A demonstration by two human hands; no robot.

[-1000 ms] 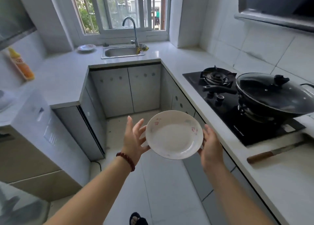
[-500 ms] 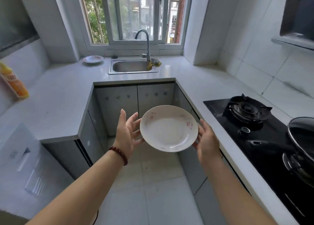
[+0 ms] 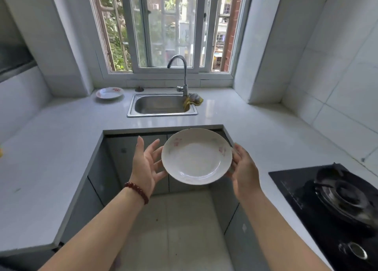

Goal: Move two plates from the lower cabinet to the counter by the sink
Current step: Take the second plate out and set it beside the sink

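From the head view, I carry the plate in the air above the floor, just short of the near edge of the counter and well apart from the sink. My left hand is spread with the fingers straight, and it presses the plate's left rim rather than wrapping it. My right hand meets the right rim, but its fingertips are hidden behind the plate, so I cannot tell whether they curl under it. That is my worry: held by squeeze alone, the smooth plate could slide out and break on the tiles if either hand eases. Its far rim could also knock the counter edge if I come in too low. The other plate sits on the counter left of the sink, and a careless landing there could chip both.

The plate I hold carries nothing but printed flowers. The other plate shows only red marks, too small to read. A yellow cloth hangs over the sink's far right corner
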